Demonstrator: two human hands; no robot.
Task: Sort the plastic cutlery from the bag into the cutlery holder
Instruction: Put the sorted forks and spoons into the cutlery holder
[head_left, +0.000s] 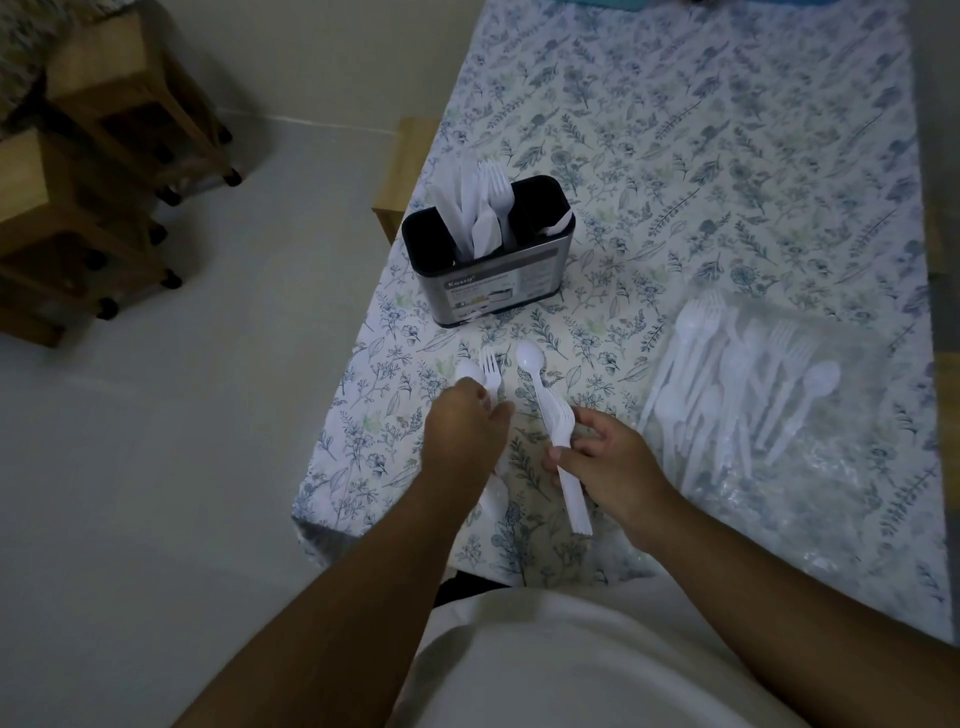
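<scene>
A steel cutlery holder with a black rim stands near the table's left edge, with several white knives and forks upright in it. A clear plastic bag lies at the right, with several white spoons and forks on or in it. My left hand grips a white fork and a spoon in front of the holder. My right hand holds a bundle of white cutlery, a spoon bowl at its far end.
The table carries a floral cloth, and its left edge runs close by my left hand. Wooden stools on castors stand on the grey floor at the left. A wooden chair part shows behind the holder.
</scene>
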